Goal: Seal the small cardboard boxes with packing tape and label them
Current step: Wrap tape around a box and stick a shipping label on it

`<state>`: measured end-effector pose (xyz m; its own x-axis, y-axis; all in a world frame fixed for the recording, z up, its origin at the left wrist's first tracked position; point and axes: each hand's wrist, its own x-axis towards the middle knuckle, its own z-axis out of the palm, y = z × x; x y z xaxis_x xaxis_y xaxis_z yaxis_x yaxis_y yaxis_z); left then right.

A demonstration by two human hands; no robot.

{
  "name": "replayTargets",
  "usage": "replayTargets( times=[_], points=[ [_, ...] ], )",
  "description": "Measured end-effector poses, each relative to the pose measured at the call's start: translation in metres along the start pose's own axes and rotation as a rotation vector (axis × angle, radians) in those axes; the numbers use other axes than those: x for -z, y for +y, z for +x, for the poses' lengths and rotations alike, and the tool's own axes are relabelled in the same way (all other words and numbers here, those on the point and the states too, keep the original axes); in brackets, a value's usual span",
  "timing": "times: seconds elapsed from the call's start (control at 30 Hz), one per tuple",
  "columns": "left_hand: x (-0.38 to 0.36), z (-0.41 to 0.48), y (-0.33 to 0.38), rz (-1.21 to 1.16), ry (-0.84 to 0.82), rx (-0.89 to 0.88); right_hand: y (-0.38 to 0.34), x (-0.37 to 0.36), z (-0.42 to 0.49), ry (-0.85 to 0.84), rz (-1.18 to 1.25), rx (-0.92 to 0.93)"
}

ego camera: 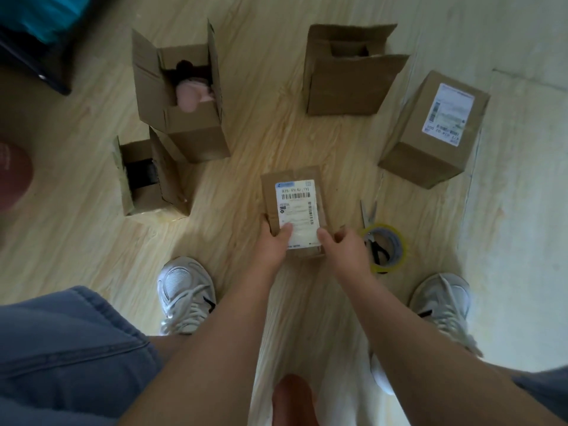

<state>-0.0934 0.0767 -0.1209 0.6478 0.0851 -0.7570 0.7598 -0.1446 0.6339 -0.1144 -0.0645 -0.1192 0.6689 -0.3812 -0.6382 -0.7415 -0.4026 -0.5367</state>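
A small cardboard box (319, 179) sits on the wooden floor in front of me with a white shipping label (296, 207) on its top. My left hand (275, 241) grips the box's near left edge, thumb pressing on the label's lower left. My right hand (344, 244) is at the near right edge, its thumb on the label's lower right corner and its fingers curled. A roll of packing tape (396, 244) lies just right of my right hand, with scissors (370, 219) lying across it.
A sealed, labelled box (430, 139) stands at the right. Three open boxes stand further out: one with a pink item (181, 96), a small one (147, 176) at the left, one (347, 72) at the back. My shoes (184, 296) flank the work spot.
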Motion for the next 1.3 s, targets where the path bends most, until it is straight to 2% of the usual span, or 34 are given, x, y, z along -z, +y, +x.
replayTargets(
  times=[0.2, 0.4, 0.6, 0.8, 0.93, 1.03, 1.1, 1.2, 1.3],
  points=[
    [-0.004, 0.005, -0.002, 0.047, -0.008, -0.08, -0.003, 0.009, -0.001, -0.186, 0.171, 0.066],
    [0.001, 0.006, -0.004, 0.096, -0.002, -0.114, 0.003, 0.006, 0.009, -0.212, 0.245, 0.054],
    [0.008, 0.003, 0.004, 0.128, -0.079, -0.07, -0.003, 0.012, 0.01, -0.25, 0.225, 0.059],
    [0.015, -0.019, 0.019, -0.091, -0.029, -0.036, -0.009, 0.031, -0.01, -0.245, 0.26, 0.071],
    [0.028, -0.04, 0.044, -0.178, 0.055, -0.1, -0.022, 0.052, -0.025, -0.253, 0.389, 0.078],
    [0.042, -0.052, 0.057, -0.189, 0.104, -0.18, -0.024, 0.067, -0.031, -0.335, 0.498, 0.025],
    [0.047, -0.062, 0.061, -0.176, 0.044, -0.196, -0.019, 0.072, -0.037, -0.418, 0.614, -0.048],
    [0.047, -0.082, 0.067, -0.279, -0.103, -0.17, -0.007, 0.078, -0.049, -0.507, 0.832, -0.158],
    [0.045, -0.097, 0.073, -0.279, -0.143, -0.218, -0.007, 0.086, -0.058, -0.534, 0.898, -0.163]
  ],
)
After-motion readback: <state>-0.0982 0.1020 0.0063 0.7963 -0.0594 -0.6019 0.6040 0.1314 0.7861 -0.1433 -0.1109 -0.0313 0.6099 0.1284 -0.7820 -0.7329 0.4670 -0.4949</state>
